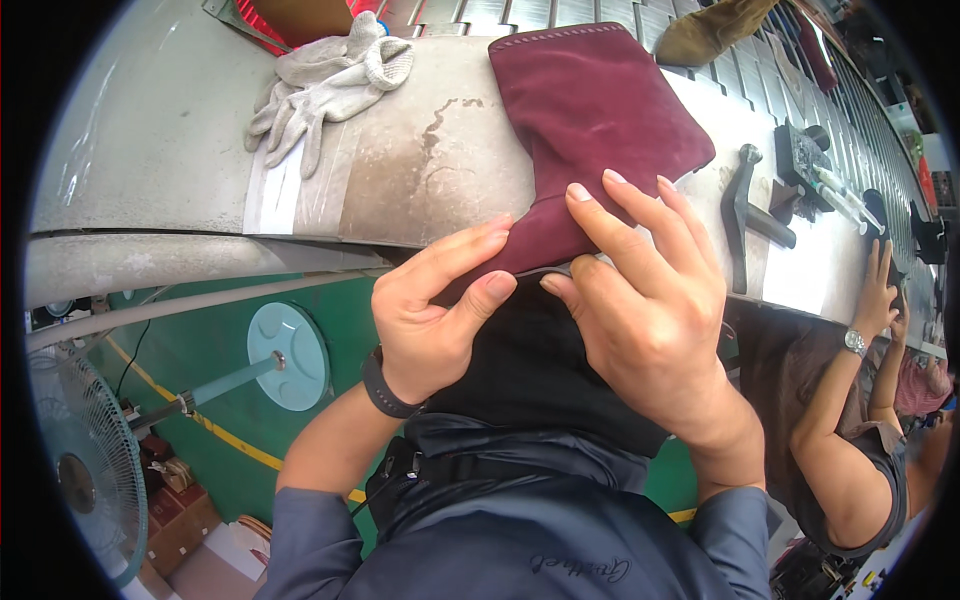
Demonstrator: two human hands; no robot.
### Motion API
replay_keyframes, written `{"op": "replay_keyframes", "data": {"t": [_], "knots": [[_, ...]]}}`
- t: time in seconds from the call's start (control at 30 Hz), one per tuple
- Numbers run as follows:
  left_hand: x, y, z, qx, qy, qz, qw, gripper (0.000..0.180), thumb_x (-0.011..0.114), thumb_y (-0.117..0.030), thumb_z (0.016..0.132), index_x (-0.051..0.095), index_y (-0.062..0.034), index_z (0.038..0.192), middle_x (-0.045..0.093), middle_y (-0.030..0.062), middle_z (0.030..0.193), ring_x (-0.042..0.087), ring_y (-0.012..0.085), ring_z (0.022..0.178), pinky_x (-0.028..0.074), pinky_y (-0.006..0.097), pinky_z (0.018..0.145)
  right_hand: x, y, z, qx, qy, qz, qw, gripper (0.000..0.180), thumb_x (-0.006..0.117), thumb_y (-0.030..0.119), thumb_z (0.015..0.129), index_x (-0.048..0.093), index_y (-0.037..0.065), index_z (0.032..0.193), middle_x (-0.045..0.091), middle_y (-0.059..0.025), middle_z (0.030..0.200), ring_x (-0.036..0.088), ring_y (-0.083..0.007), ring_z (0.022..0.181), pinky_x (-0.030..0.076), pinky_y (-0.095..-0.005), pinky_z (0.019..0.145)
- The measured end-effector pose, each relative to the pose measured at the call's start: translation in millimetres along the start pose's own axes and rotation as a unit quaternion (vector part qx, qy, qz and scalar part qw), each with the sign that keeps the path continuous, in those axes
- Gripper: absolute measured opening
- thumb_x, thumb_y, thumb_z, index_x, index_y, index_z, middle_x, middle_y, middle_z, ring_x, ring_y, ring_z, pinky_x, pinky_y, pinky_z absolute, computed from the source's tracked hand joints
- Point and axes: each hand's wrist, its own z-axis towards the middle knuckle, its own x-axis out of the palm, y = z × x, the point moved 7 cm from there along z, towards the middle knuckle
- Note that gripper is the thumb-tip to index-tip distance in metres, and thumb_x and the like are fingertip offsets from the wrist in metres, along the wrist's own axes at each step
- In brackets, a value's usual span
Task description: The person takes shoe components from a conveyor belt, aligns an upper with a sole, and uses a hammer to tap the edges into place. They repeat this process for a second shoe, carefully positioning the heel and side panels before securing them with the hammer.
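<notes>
A person's left hand (435,310) and right hand (640,290) are both pinching the lower edge of a dark red suede boot (590,130), each grip closed on the material, thumbs underneath and fingers on top. The boot is lying on the grey worktop (160,140), its lower end hanging over the near edge. Pale work gloves (325,85) are resting well to its left, a hammer (740,215) just to its right

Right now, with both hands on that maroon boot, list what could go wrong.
1. The maroon suede boot overhangs the bench edge; if the left hand or right hand slips, it may drop.
2. The hammer lies close beside it and could get knocked.
3. A co-worker's arm works nearby; elbows might collide.
</notes>
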Motion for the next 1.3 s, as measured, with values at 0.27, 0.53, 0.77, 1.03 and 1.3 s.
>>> {"op": "replay_keyframes", "data": {"t": [0.27, 0.53, 0.77, 1.03, 1.3], "knots": [[10.6, -8.4, 17.5, -0.084, 0.023, -0.083, 0.993, 0.037, 0.090, -0.003, 0.089, 0.078, 0.0009, 0.124, 0.077, 0.0180, 0.131, 0.074, 0.0258, 0.123, 0.057, 0.038, 0.108, -5.0, -2.2, 1.5, 0.007, -0.007, 0.012, 1.000, 0.027, 0.092, 0.013, 0.071, 0.070, 0.001, 0.079, 0.077, -0.0157, 0.126, 0.071, -0.0396, 0.124, 0.053, -0.0614, 0.107], [12.4, -16.1, 32.0, -0.096, 0.118, -0.034, 0.988, 0.037, 0.088, -0.008, 0.093, 0.071, 0.0006, 0.124, 0.070, 0.0173, 0.138, 0.065, 0.0277, 0.134, 0.052, 0.041, 0.114, -17.9, -42.4, -5.9, -0.023, 0.039, 0.045, 0.998, 0.029, 0.092, 0.011, 0.070, 0.068, 0.002, 0.081, 0.071, -0.0165, 0.144, 0.065, -0.0414, 0.134, 0.055, -0.0548, 0.106], [18.8, -14.0, 52.4, -0.074, 0.171, -0.017, 0.982, 0.038, 0.097, -0.015, 0.083, 0.069, -0.0069, 0.107, 0.069, 0.0099, 0.131, 0.067, 0.0215, 0.117, 0.054, 0.037, 0.102, -16.8, -45.9, -11.0, -0.033, 0.021, 0.063, 0.997, 0.028, 0.091, 0.011, 0.072, 0.067, 0.002, 0.083, 0.073, -0.0147, 0.141, 0.066, -0.0411, 0.133, 0.053, -0.0598, 0.109], [29.1, -17.3, 65.4, -0.140, 0.200, 0.013, 0.970, 0.032, 0.093, -0.013, 0.084, 0.065, -0.0080, 0.098, 0.064, 0.0071, 0.122, 0.062, 0.0180, 0.112, 0.051, 0.036, 0.095, -15.3, -50.2, -13.4, -0.013, 0.014, 0.087, 0.996, 0.028, 0.091, 0.011, 0.071, 0.066, 0.001, 0.078, 0.073, -0.0145, 0.140, 0.067, -0.0402, 0.130, 0.055, -0.0608, 0.106], [38.6, -30.9, 67.1, -0.006, 0.194, 0.109, 0.975, 0.034, 0.094, -0.017, 0.083, 0.066, -0.0063, 0.099, 0.063, 0.0119, 0.123, 0.063, 0.0247, 0.112, 0.051, 0.037, 0.100, -9.5, -63.7, -17.7, -0.009, -0.004, 0.123, 0.992, 0.027, 0.091, 0.012, 0.072, 0.067, 0.002, 0.081, 0.072, -0.0130, 0.141, 0.065, -0.0394, 0.133, 0.053, -0.0612, 0.109]]}}
